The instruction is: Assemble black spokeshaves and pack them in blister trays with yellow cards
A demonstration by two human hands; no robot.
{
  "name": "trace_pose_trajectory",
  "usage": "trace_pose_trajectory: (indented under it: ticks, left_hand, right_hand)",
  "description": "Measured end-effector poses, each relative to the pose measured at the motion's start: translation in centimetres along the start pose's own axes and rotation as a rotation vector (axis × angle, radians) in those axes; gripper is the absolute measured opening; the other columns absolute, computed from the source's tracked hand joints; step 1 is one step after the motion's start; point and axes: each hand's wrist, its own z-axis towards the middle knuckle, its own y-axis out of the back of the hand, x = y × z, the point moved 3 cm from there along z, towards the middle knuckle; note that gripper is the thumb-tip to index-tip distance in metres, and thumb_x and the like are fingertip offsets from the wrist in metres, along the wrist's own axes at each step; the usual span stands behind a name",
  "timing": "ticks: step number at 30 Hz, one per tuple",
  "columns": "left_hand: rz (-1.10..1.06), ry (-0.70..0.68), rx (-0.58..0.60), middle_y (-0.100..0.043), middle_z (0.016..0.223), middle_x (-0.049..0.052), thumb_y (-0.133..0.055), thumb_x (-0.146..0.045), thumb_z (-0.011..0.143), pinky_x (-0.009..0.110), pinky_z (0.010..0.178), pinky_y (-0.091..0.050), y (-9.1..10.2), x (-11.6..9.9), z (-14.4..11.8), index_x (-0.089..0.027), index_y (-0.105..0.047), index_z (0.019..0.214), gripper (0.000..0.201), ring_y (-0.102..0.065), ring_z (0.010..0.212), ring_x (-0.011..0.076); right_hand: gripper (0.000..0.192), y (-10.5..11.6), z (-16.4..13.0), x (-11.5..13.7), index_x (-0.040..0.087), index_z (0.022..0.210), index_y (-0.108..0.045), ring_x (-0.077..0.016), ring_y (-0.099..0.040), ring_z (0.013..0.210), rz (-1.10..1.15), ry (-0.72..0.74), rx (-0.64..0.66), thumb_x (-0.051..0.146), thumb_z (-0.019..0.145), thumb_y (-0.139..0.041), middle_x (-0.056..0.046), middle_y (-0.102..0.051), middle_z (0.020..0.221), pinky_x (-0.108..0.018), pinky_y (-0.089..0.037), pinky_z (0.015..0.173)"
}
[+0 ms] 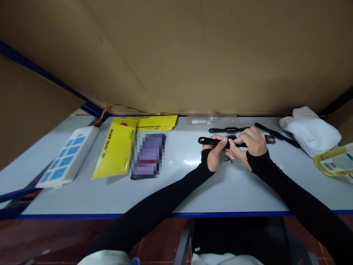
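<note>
My left hand [216, 151] grips a black metal spokeshave body [209, 141] near its middle, with one holed handle end sticking out to the left. At its centre the fingers of my right hand [252, 142] are closed on the same tool, hiding most of that part. Below the hands, small metal screws [228, 159] lie on the table. Behind them is a second black spokeshave body [228, 130], and a third spokeshave body [275, 134] lies slantwise to the right. Beside that one rests a small flat metal plate [270, 139] with a slot.
Yellow printed sleeves [114, 151], a pixelated phone-shaped item [149, 156] and a white power strip [67, 156] lie on the left. Clear plastic packaging [211, 120] sits against the back panel. On the right are a white cloth bundle [310, 127] and a bottle of yellow liquid [336, 160].
</note>
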Motion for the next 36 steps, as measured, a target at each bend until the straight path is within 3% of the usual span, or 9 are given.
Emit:
trace_pose_trajectory:
  ticks: [3, 9, 16, 18, 25, 29, 33, 35, 36]
  left_hand:
    - [0.000, -0.002, -0.030, -0.069, 0.057, 0.001, -0.088, -0.053, 0.074, 0.030, 0.043, -0.058, 0.0, 0.0, 0.0, -0.018, -0.060, 0.078, 0.045, -0.069, 0.046, 0.0212]
    - [0.019, -0.091, -0.045, -0.071, 0.062, 0.000, -0.086, -0.052, 0.078, 0.027, 0.042, -0.056, -0.2, -0.3, -0.2, -0.017, -0.062, 0.080, 0.043, -0.067, 0.044, 0.0178]
    - [0.119, -0.236, -0.118, -0.075, 0.074, 0.001, -0.079, -0.051, 0.086, 0.030, 0.055, -0.063, -0.6, -0.3, -1.6, -0.018, -0.064, 0.089, 0.037, -0.073, 0.055, 0.0172]
    - [0.144, -0.247, -0.110, -0.074, 0.071, 0.001, -0.075, -0.052, 0.089, 0.031, 0.055, -0.062, -0.7, -0.3, -1.9, -0.018, -0.064, 0.091, 0.036, -0.072, 0.053, 0.0174]
    - [0.274, -0.395, -0.127, -0.074, 0.081, 0.001, -0.069, -0.040, 0.097, 0.028, 0.063, -0.063, -0.2, -0.1, -2.6, -0.018, -0.069, 0.097, 0.022, -0.074, 0.066, 0.0148]
    - [0.267, -0.354, -0.108, -0.074, 0.074, 0.001, -0.070, -0.044, 0.095, 0.029, 0.061, -0.062, -0.3, -0.2, -2.3, -0.018, -0.069, 0.097, 0.027, -0.073, 0.062, 0.0156]
    - [0.137, -0.181, -0.031, -0.070, 0.062, 0.000, -0.075, -0.055, 0.088, 0.029, 0.048, -0.058, -0.3, -0.4, -0.7, -0.019, -0.061, 0.087, 0.038, -0.067, 0.047, 0.0163]
    - [0.127, -0.069, 0.049, -0.068, 0.056, 0.001, -0.077, -0.058, 0.085, 0.028, 0.040, -0.053, -0.2, -0.3, -0.1, -0.020, -0.058, 0.083, 0.043, -0.063, 0.042, 0.0176]
    - [0.144, -0.031, 0.081, -0.066, 0.053, 0.001, -0.078, -0.059, 0.084, 0.028, 0.038, -0.051, -0.2, -0.3, 0.1, -0.020, -0.058, 0.082, 0.044, -0.062, 0.040, 0.0180]
  right_hand:
    - [0.029, -0.4, -0.2, -0.1, 0.024, 0.065, -0.050, -0.0173, -0.048, 0.062, -0.035, -0.075, -0.031, 0.021, 0.088, -0.067, 0.001, -0.057, 0.059, -0.034, -0.042, 0.064]
    - [0.024, 0.0, 0.1, 0.2, 0.022, 0.072, -0.055, -0.0201, -0.050, 0.071, -0.185, 0.104, 0.107, 0.026, 0.096, -0.058, -0.003, -0.059, 0.069, -0.034, -0.040, 0.067]
    - [0.043, -0.7, -0.6, 1.3, 0.018, 0.076, -0.061, -0.0173, -0.051, 0.069, -0.408, 0.119, 0.172, 0.034, 0.109, -0.037, -0.006, -0.060, 0.074, -0.033, -0.027, 0.058]
    - [0.046, -0.8, -0.7, 1.3, 0.018, 0.076, -0.060, -0.0156, -0.050, 0.065, -0.392, 0.115, 0.186, 0.033, 0.110, -0.035, -0.005, -0.059, 0.074, -0.032, -0.026, 0.057]
    - [0.038, -0.6, -1.0, 1.8, 0.021, 0.080, -0.055, -0.0154, -0.051, 0.063, -0.056, -0.160, 0.319, 0.032, 0.109, -0.034, -0.004, -0.059, 0.077, -0.028, -0.032, 0.057]
    - [0.037, -0.9, -1.0, 1.6, 0.023, 0.075, -0.047, -0.0163, -0.052, 0.066, 0.050, -0.252, 0.335, 0.032, 0.109, -0.034, -0.003, -0.056, 0.073, -0.027, -0.037, 0.062]
    - [0.034, 0.1, -0.4, 0.7, 0.023, 0.075, -0.050, -0.0187, -0.051, 0.067, -0.013, -0.238, 0.271, 0.039, 0.104, -0.042, -0.003, -0.056, 0.072, -0.031, -0.038, 0.064]
    - [0.027, 0.9, -0.3, 0.2, 0.020, 0.091, -0.059, -0.0259, -0.058, 0.083, -0.084, -0.188, 0.212, 0.047, 0.092, -0.059, -0.010, -0.063, 0.087, -0.035, -0.043, 0.072]
    - [0.037, 1.1, -0.3, 0.0, 0.017, 0.103, -0.061, -0.0308, -0.059, 0.094, -0.085, -0.167, 0.214, 0.048, 0.083, -0.067, -0.014, -0.066, 0.097, -0.039, -0.045, 0.078]
